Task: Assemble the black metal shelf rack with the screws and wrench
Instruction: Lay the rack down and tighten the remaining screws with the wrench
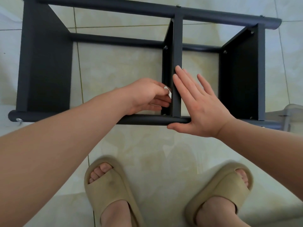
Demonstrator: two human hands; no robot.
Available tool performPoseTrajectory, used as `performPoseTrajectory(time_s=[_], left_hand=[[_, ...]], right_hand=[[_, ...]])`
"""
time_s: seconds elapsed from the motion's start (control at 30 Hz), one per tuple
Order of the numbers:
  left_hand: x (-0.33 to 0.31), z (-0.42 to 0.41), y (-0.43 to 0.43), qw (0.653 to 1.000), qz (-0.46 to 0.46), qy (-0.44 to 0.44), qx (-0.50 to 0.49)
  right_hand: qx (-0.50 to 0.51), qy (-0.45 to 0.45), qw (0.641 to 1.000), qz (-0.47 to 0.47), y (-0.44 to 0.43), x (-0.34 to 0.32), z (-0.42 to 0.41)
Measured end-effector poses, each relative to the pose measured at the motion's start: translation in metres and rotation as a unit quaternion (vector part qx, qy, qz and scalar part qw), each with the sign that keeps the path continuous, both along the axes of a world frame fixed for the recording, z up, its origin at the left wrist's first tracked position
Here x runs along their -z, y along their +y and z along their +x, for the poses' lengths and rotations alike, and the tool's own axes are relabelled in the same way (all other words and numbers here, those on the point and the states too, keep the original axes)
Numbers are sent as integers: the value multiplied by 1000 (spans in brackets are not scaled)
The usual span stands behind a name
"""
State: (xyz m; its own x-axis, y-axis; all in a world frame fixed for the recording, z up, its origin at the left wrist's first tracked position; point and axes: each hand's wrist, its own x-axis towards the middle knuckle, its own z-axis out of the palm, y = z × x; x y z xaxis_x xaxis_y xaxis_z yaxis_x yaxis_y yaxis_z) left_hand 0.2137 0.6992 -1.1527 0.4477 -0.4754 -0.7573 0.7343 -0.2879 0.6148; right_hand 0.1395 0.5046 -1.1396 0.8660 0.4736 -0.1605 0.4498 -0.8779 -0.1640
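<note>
The black metal shelf rack (45,63) lies on its side on the tiled floor. Its middle shelf (177,38) stands on edge between the far and near tubes (147,120). My left hand (147,95) reaches in at the left face of that shelf, low down. Its fingertips pinch a small pale piece (168,92); I cannot tell whether it is a screw or the wrench. My right hand (201,108) lies flat against the shelf's right side with straight fingers, thumb under the near tube. Screw heads (166,47) show on the shelf's upper part.
A right-hand panel (241,76) carries another screw (225,51). A bolt (18,120) sticks out at the near tube's left end. A clear plastic container (291,110) sits at the right edge. My feet in beige slippers (111,190) stand just in front of the rack.
</note>
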Motion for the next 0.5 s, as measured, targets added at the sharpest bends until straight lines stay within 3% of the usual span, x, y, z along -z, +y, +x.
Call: performPoseTrajectory(time_s=[0.23,0.5], left_hand=[[-2,-3,-3,994,41,-99,6],[-6,-3,-1,993,44,-107,32]], right_hand=[[2,0,1000,5,0,0,0],[4,5,1000,10,0,0,0]])
